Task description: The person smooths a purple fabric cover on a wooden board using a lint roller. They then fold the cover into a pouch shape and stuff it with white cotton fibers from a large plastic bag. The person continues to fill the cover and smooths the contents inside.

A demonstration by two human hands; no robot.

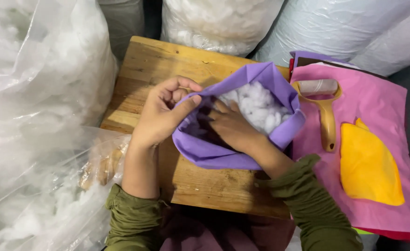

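Inside purple pouch (pixel 223 153), right hand (pixel 230 125) presses stuffing (pixel 261 107).

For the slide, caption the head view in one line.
Left hand holds open a purple fabric pouch while the right hand presses white stuffing inside.

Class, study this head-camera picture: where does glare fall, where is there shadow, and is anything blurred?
Head view: glare whitens the clear plastic bags at left; shadow darkens the purple fabric pouch around the right hand; the left hand, white stuffing and lint roller look sharp.
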